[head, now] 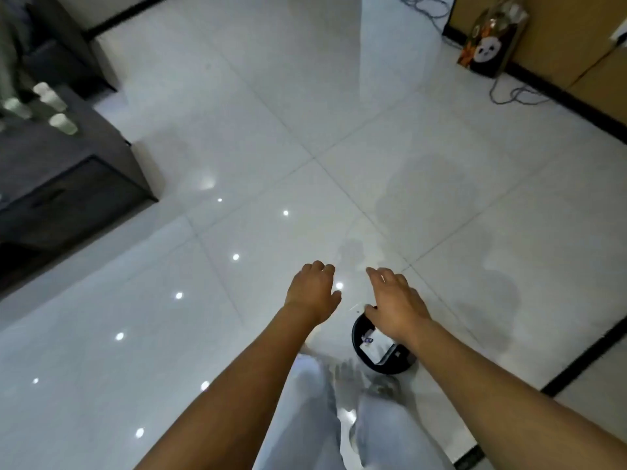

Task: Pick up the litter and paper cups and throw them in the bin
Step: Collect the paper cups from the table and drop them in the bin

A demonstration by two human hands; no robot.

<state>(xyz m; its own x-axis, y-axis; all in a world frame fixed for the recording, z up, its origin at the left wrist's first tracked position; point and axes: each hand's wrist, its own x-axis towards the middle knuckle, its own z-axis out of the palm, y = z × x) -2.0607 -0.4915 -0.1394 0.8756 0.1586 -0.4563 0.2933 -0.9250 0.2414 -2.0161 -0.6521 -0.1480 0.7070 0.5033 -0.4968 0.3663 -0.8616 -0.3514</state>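
Floor tiles (339, 130), white and glossy, fill most of the view, and nothing on them reads as loose litter from here. At the left edge stands a dark desk (68, 171) with a drawer front, and on its top several paper cups (62, 123) stand upright in a loose cluster, well apart from both hands. Down near the person's feet sits the round black bin (359, 344), partly hidden by the right wrist, with white paper scraps (371, 346) already lying inside it. The left hand (314, 291) hovers over the floor with fingers loosely curled and holding nothing; the right hand (395, 303) hangs just above the bin's rim, fingers spread and relaxed, also empty. Against the far wall leans a printed gift bag (488, 45) with a cable trailing beside it. The cups look very light and thin-walled, so I judge they will crush under a hard squeeze and tip at a nudge; a gentle wrap around the side wall, or a pinch on the stiffer rolled rim, should serve best, and stacking them would probably spare trips. Whether any holds liquid cannot be told at this distance.
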